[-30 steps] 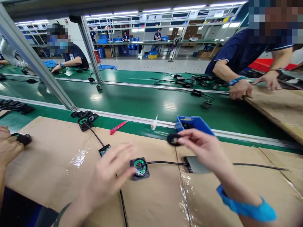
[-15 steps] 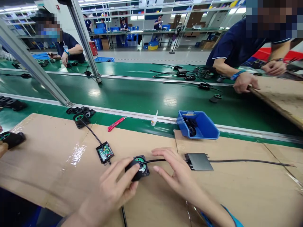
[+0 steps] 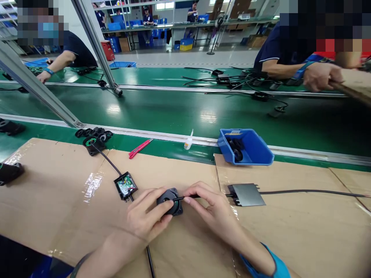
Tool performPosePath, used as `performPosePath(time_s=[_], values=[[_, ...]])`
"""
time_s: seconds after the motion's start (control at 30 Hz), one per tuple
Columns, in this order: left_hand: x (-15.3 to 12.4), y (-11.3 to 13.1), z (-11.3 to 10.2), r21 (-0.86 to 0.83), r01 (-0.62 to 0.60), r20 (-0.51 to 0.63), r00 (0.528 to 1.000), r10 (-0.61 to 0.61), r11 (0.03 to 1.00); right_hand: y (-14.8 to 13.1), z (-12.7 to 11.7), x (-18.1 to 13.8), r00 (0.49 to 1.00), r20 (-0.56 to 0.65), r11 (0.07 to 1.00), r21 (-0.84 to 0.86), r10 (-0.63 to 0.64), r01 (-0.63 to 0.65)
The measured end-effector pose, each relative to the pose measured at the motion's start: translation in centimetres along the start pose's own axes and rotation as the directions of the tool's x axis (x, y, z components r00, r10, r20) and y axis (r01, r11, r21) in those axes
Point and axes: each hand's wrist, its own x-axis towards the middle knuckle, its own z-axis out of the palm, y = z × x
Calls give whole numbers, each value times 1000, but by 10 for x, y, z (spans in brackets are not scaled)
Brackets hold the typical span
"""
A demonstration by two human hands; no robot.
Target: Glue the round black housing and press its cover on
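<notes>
My left hand [image 3: 149,216] grips a black round housing [image 3: 177,209] on the cardboard, with fingers over its top and thumb near the middle. A dark ring-shaped piece covers most of its face. Between the thumb and fingertips of my right hand [image 3: 213,208] is the black cable [image 3: 180,198] that comes out of the housing. This cable runs right to a flat box with a grey cover [image 3: 249,194]. Left of my hands lies an uncovered box with a green circuit board [image 3: 125,186], wired to another round housing [image 3: 92,143].
A blue bin [image 3: 255,154] with black parts stands behind my right hand. A red utility knife [image 3: 140,149] and a small white bottle [image 3: 188,141] lie near the cardboard's far edge. Across the green bench, a co-worker [image 3: 272,54] handles a board; another works at far left.
My right hand has closed from spread fingers onto the cable. The dark ring piece has moved over the housing's green board. The co-worker's board at right has shifted away to the right.
</notes>
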Motion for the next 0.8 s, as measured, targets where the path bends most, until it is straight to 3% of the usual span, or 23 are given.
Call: performPosePath(time_s=[0.8], values=[[5, 2, 2, -12, 1, 55, 999, 0, 1000, -6, -1, -4, 987, -92, 990, -63, -130, 125]])
